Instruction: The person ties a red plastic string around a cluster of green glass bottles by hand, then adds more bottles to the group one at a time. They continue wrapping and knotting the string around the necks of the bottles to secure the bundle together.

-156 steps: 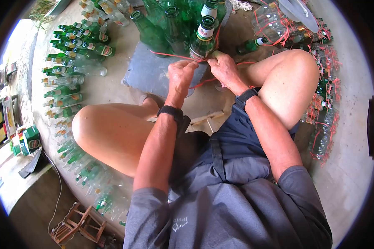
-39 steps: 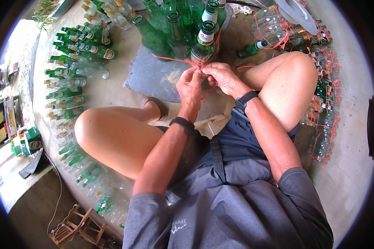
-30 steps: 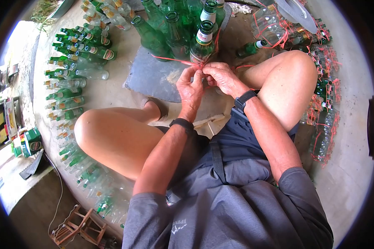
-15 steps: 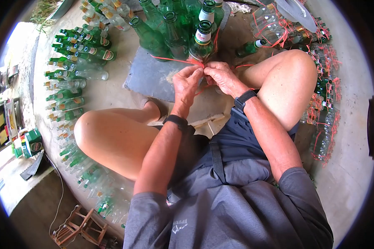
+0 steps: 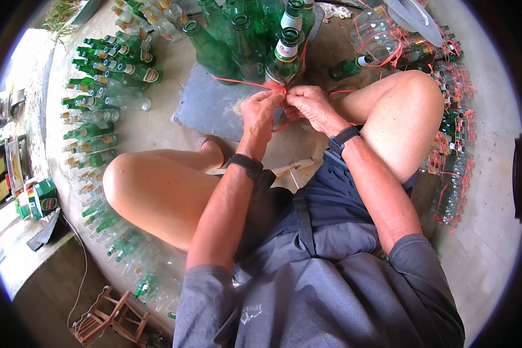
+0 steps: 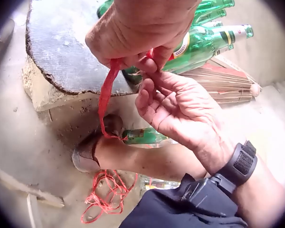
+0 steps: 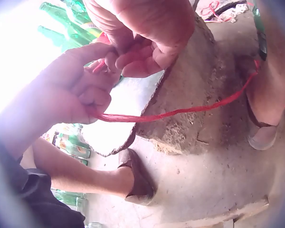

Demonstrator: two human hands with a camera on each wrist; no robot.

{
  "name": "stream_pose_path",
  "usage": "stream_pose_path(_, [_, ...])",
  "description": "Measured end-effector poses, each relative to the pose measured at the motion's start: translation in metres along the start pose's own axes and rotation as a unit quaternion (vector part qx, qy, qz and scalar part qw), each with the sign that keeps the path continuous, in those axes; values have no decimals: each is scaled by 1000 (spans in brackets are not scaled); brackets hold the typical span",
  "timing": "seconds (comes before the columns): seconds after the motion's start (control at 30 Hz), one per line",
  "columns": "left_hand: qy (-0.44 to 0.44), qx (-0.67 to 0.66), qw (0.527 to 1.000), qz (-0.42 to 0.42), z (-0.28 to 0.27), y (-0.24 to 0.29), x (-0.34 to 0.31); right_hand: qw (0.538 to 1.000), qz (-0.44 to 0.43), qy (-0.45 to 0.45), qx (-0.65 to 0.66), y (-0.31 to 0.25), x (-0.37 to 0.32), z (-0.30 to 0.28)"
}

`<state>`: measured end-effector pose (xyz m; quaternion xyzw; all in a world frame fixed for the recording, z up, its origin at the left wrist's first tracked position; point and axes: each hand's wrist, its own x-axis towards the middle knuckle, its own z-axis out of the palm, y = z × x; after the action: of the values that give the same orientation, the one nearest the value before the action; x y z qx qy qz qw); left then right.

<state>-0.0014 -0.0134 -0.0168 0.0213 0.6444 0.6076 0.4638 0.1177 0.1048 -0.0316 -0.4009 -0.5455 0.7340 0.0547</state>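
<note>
A cluster of upright green glass bottles (image 5: 249, 55) stands on a dark slab (image 5: 206, 113), with red plastic twine (image 5: 238, 82) drawn round it. At the near bottle, my left hand (image 5: 259, 113) pinches the twine where it bunches up. A loose length of the twine (image 6: 104, 97) hangs from this hand in the left wrist view. My right hand (image 5: 310, 107) meets it fingertip to fingertip and pinches at the same bunch, its other fingers curled. In the right wrist view the twine (image 7: 171, 113) trails from my left hand toward the leg. The fingers partly hide the bunch.
Rows of green and clear bottles (image 5: 107, 98) stand on the left. Bottles bundled in red twine (image 5: 455, 127) line the right, near a grey hat-like thing (image 5: 414, 20). A tangle of twine (image 6: 107, 194) lies on the floor. My bent legs flank the slab.
Both hands were further apart along the twine several seconds ago and then came together. Lately my left hand has shifted slightly up toward the bottle and turned; my right hand has barely moved.
</note>
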Motion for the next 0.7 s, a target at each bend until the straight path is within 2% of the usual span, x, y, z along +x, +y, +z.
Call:
stream_pose_path(0.1, [2, -13, 999, 29, 1, -5, 3, 1000, 3, 12, -14, -5, -4, 3])
stream_pose_path(0.17, [19, 62, 997, 43, 2, -7, 4, 999, 11, 42, 1, -9, -8, 6])
stream_pose_path(0.3, [7, 124, 989, 79, 3, -17, 15, 999, 3, 54, 3, -3, -5, 5])
stream_pose_path(0.37, [28, 221, 969, 110, 4, -17, 16, 998, -23, 59, -25, 0, -3, 5])
stream_pose_path(0.5, [55, 235, 962, 131, 9, -10, 12, 992, -65, 83, -68, 3, -2, 7])
stream_pose_path(0.57, [59, 220, 969, 91, 11, -2, 7, 979, -108, 86, -152, 5, -1, 6])
stream_pose_path(0.6, [60, 220, 969, 91, 9, -5, 9, 979, -108, 86, -152, 2, -2, 6])
stream_pose_path(0.67, [54, 226, 965, 122, 6, -10, 15, 955, -169, 95, -223, -4, -6, 6])
stream_pose_path(0.7, [54, 226, 965, 122, 8, -5, 11, 955, -169, 95, -223, -3, -5, 5])
